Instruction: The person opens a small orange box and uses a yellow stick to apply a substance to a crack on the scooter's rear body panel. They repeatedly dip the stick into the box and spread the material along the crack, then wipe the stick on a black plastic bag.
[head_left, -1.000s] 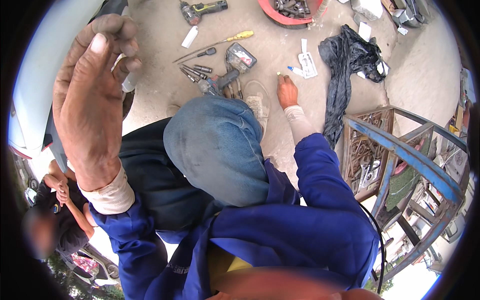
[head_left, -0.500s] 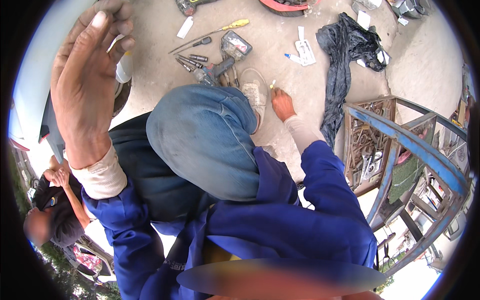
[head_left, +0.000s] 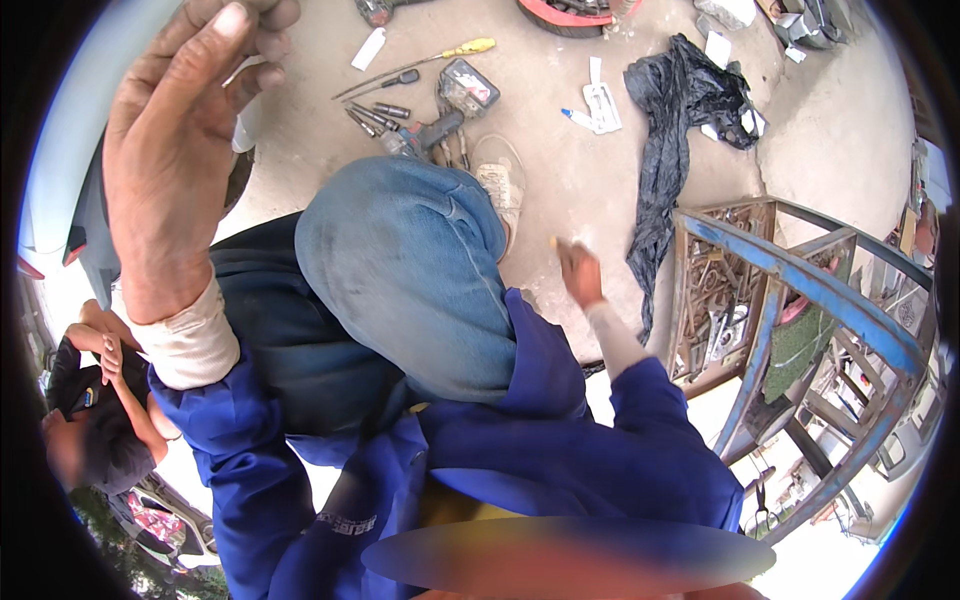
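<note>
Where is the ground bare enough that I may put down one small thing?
Bare concrete lies between the pale shoe and the black plastic, below the white package and ahead of the right hand. Another patch lies right of the plastic, beyond the blue frame. It is crowded around the drill beside the knee: metal bits, screwdriver, clear box.

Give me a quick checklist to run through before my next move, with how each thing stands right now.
1. Small yellowish piece in the right hand: ok, at the fingertips, though blurred.
2. Left hand holding anything: cannot tell, the top edge cuts it off.
3. Black plastic bag clear of the right hand: ok, apart from it.
4. Floor by the shoe free of tools: not ok, a cordless drill lies close by.
5. Yellow-handled screwdriver clear of the shoe: ok, lying farther off.
</note>
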